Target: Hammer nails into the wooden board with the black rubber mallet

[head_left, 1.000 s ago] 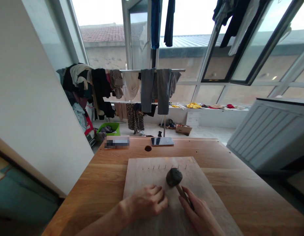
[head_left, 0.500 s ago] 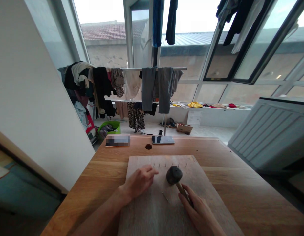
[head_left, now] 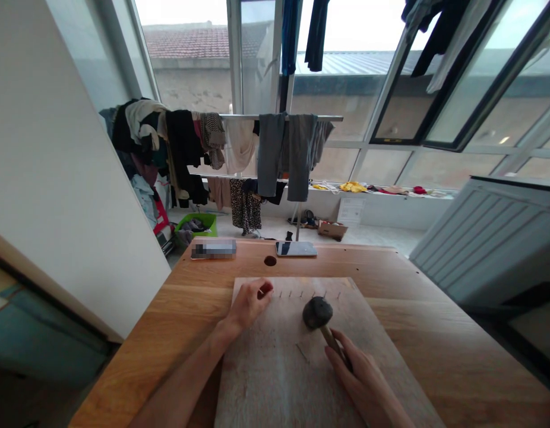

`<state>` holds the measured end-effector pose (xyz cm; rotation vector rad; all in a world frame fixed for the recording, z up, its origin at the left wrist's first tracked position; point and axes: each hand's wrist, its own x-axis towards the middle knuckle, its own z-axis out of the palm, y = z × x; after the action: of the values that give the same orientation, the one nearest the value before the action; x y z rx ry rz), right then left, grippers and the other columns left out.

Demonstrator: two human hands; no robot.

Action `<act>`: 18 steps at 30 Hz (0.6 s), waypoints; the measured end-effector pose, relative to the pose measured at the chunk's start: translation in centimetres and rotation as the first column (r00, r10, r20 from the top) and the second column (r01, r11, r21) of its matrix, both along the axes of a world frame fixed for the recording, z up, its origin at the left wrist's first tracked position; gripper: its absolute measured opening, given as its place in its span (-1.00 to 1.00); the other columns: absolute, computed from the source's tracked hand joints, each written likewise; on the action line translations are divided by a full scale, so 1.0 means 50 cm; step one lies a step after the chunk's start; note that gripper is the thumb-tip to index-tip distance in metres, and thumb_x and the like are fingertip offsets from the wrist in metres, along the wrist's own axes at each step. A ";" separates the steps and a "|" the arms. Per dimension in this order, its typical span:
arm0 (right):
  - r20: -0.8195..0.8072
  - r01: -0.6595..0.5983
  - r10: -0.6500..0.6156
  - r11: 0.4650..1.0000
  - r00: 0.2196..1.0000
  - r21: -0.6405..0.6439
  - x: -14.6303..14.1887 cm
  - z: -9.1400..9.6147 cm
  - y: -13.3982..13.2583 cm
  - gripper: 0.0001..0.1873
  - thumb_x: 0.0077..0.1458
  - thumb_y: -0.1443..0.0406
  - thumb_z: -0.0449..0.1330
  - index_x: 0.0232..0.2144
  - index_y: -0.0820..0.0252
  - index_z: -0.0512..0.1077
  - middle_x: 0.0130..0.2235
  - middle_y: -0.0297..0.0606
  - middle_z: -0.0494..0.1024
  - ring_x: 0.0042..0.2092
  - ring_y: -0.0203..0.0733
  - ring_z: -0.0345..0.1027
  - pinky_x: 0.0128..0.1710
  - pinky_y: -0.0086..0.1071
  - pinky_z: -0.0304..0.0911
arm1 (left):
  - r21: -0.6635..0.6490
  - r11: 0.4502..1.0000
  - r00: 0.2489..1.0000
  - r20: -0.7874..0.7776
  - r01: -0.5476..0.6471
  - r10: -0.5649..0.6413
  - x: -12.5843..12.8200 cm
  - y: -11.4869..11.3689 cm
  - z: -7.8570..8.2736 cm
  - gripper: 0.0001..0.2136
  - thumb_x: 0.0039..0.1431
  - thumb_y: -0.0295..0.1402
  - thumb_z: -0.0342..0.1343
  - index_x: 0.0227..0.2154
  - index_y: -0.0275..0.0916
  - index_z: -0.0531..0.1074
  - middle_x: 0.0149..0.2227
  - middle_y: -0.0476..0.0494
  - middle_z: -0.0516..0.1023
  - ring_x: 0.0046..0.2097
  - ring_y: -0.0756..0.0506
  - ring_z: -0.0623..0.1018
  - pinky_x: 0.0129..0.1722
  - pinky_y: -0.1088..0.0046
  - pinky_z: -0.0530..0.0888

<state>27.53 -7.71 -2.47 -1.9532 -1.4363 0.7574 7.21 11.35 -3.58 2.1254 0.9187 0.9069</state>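
The right hand [head_left: 364, 380] closes its fingers [head_left: 346, 352] round the wooden handle of a mallet [head_left: 317, 313], gripping short, just behind the dark head, which favours control. The left hand [head_left: 248, 306] bunches its fingertips [head_left: 266, 288] at a row of small nails [head_left: 302, 294] in a wooden board [head_left: 266, 380], perhaps pinching one; the view is too poor to tell. A loose nail [head_left: 302, 353] lies between the two hands, nearer the right-hand fingers.

From my remote seat I logged a white wall [head_left: 56, 178] running up the left side. Tall metal-framed windows [head_left: 391, 95] stood partly open ahead, the daylight flat and pale, a tiled roof [head_left: 199, 41] outside. Clothes hung from a drying rail [head_left: 279, 117] above a pale floor [head_left: 279, 229], a green basket [head_left: 195, 224] near the wall. A ribbed white panel [head_left: 493, 244] stood right, past the wooden table [head_left: 457, 333].
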 end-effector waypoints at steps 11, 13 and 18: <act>-0.182 0.061 -0.053 0.998 0.982 0.034 -0.044 0.018 0.044 -0.39 0.17 -0.05 -0.03 0.04 0.27 0.35 -0.68 -0.53 0.27 -0.69 -0.29 0.21 -0.68 -0.45 0.11 | -0.084 0.996 0.997 0.072 0.037 -0.031 -0.002 0.009 -0.006 -0.92 0.10 -0.46 0.14 -0.32 -0.25 0.47 -0.37 -0.04 0.58 -0.35 -0.02 0.55 -0.33 0.53 0.46; -0.214 0.035 -0.026 0.999 0.976 0.037 -0.059 0.035 0.065 -0.41 0.18 -0.03 -0.04 0.07 0.27 0.31 -0.69 -0.57 0.23 -0.73 -0.32 0.16 -0.71 -0.47 0.08 | -0.094 0.995 0.997 0.071 0.043 -0.036 -0.003 0.011 -0.008 -0.91 0.09 -0.47 0.14 -0.31 -0.25 0.47 -0.35 -0.04 0.59 -0.34 -0.03 0.56 -0.31 0.52 0.47; -0.149 -0.067 0.081 0.993 0.986 0.097 -0.090 0.071 0.118 -0.55 0.23 0.08 -0.04 0.02 0.23 0.33 -0.66 -0.55 0.28 -0.70 -0.33 0.23 -0.68 -0.49 0.13 | -0.101 0.993 0.993 0.106 0.054 -0.043 -0.001 0.012 -0.013 -0.87 0.07 -0.48 0.14 -0.28 -0.25 0.47 -0.34 -0.04 0.60 -0.32 -0.03 0.57 -0.29 0.52 0.47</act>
<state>23.01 -1.80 1.10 -1.7418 -1.4314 0.8401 7.14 11.96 -4.25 1.9854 0.8402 0.9158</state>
